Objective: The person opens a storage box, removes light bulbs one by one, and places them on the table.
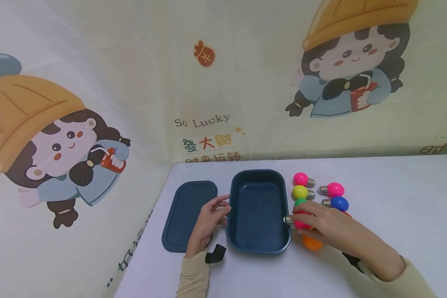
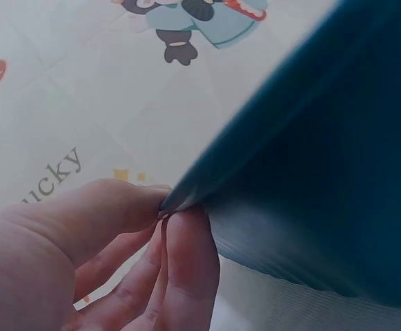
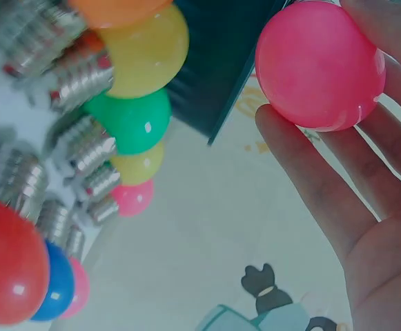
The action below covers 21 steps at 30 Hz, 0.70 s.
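Observation:
My right hand (image 1: pixel 331 225) holds a pink light bulb (image 3: pixel 321 65) between thumb and fingers. Its metal screw base points left, over the right rim of an empty dark blue box (image 1: pixel 258 211). At the box's left side, my left hand (image 1: pixel 208 217) pinches the rim between thumb and forefinger, as the left wrist view shows. Beneath and around the right hand lie more bulbs: an orange one (image 1: pixel 313 243) close to the box, a green one (image 3: pixel 134 121) partly covered in the head view, and a red one (image 3: pixel 10 262) mostly hidden there.
A flat dark blue lid (image 1: pixel 188 217) lies left of the box. Beyond the right hand are a pink bulb (image 1: pixel 301 179), a yellow bulb (image 1: pixel 299 192), another pink bulb (image 1: pixel 335 189) and a blue bulb (image 1: pixel 340 203). A printed cloth (image 1: pixel 264 136) hangs behind the white table (image 1: pixel 402 207).

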Each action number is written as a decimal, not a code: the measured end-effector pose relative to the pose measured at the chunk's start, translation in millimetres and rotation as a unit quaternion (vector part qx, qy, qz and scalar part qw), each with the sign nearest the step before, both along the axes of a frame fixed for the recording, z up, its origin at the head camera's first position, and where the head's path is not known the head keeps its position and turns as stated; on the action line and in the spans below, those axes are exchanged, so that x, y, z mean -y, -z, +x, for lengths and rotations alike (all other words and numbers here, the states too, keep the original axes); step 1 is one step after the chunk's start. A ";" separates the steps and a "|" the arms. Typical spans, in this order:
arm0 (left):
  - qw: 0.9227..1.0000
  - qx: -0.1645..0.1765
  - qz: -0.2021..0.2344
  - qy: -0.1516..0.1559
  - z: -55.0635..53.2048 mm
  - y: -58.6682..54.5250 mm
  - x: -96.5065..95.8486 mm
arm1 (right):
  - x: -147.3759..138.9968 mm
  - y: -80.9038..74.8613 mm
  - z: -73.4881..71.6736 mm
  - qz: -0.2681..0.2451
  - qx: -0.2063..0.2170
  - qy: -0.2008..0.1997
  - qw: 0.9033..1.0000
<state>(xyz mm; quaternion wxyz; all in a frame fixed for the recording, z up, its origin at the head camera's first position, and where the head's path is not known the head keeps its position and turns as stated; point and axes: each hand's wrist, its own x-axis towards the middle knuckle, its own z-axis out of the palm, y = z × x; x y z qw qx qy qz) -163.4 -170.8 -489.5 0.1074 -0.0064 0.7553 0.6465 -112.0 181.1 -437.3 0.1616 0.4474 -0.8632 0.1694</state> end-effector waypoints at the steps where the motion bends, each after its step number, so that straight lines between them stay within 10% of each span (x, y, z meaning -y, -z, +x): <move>1: 1.000 0.001 -0.001 -0.001 0.0 -0.8 -0.2 | -1.6 0.8 -0.2 -0.001 -0.002 0.002 1.000; 21: 1.000 0.005 0.002 -0.002 1.1 0.3 0.0 | -46.2 8.9 13.5 0.014 0.018 0.069 0.997</move>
